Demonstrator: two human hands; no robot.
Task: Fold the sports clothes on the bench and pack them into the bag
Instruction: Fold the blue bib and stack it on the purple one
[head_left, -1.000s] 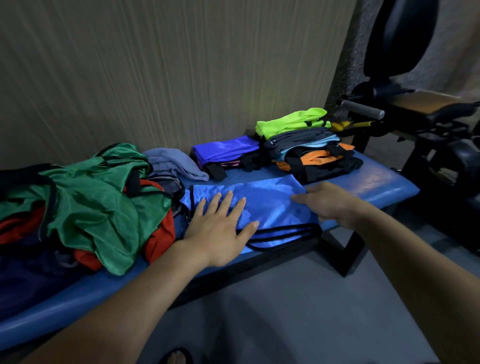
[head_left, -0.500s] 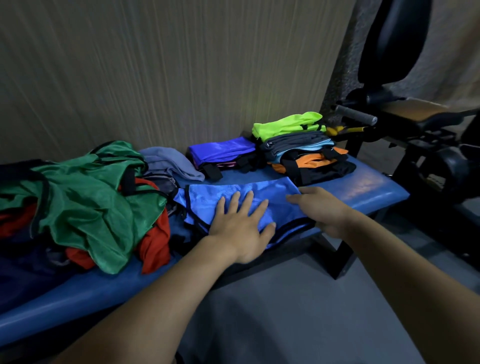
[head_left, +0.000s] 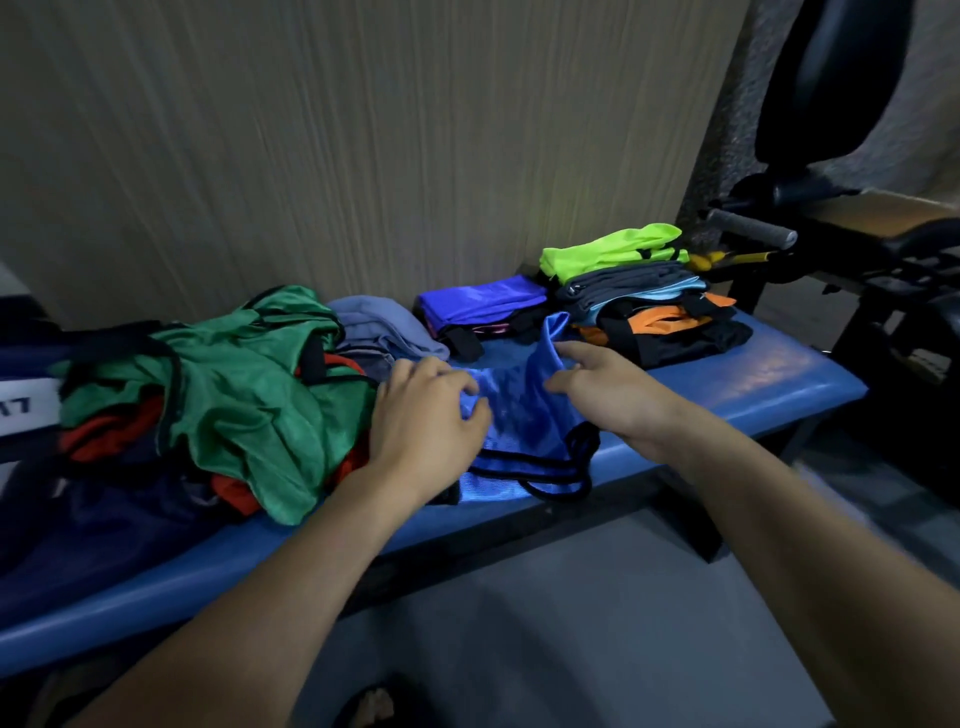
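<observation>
Right now the blue bib (head_left: 524, 415) lies at the front edge of the bench (head_left: 779, 379), between the unfolded heap at the left and the folded stack (head_left: 654, 306) towards the right end. It is bunched, not flat. Its long axis runs roughly from the front edge back towards the wall, with the black-trimmed straps hanging over the front edge and the far end lifted into a peak.

The left hand (head_left: 431, 415) has its fingers curled, pinching the cloth along its left side. The right hand (head_left: 608, 389) grips the raised fold at the right side, thumb and fingers closed on it.

My reading is that a fold is in progress. To do it well, both hands should carry their edges across together so the trim lines meet, keeping the slippery mesh taut between them so it does not slump. The straps want tucking in before the last fold, or they will trail out of the bundle. Pressing the result flat would help it sit level on the stack.

No bag is clearly identifiable in this view.
</observation>
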